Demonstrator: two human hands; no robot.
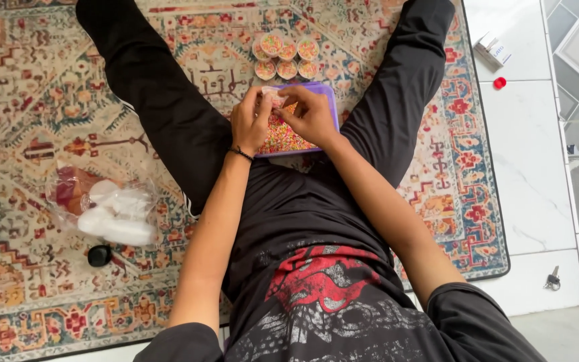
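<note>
I sit on a patterned rug with my legs spread. Between them stands a purple tray [330, 95] full of small multicoloured beads or sprinkles [281, 136]. My left hand [249, 123] and my right hand [312, 115] meet over the tray and together hold a small clear plastic cup [273, 96]. Fingers hide most of the cup. Beyond the tray stand several small round clear cups [287, 58] filled with the same coloured bits, grouped close together.
A clear plastic bag of white lids or cups [114, 212] lies on the rug at my left, a small black object [99, 255] beside it. On the white tiles to the right lie a small box [492, 51], a red cap [499, 83] and keys [553, 279].
</note>
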